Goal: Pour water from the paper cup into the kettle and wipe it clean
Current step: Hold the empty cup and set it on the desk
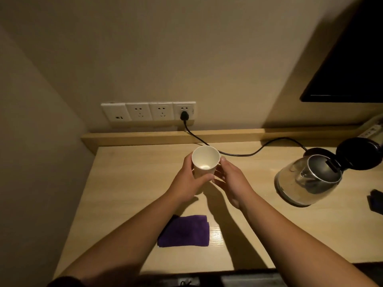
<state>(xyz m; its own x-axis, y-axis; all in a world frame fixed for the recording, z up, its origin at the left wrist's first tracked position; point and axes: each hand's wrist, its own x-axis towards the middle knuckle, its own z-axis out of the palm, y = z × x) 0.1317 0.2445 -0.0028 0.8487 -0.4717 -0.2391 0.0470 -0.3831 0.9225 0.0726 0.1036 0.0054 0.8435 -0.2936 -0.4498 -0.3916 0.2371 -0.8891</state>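
Paper cup (205, 162) upright, clasped mid-wall between left hand (187, 183) and right hand (232, 183), fingers curled round it. Thin, crushable: grip gently. Kettle (308, 179) lid open, well right.

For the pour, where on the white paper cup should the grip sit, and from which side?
Grip the white paper cup around its mid wall, below the open rim. It stands upright with the mouth up, so come in from the sides, as the left hand and right hand do now. The glass kettle with its lid open sits to the right, which probably favours a right-hand pour.
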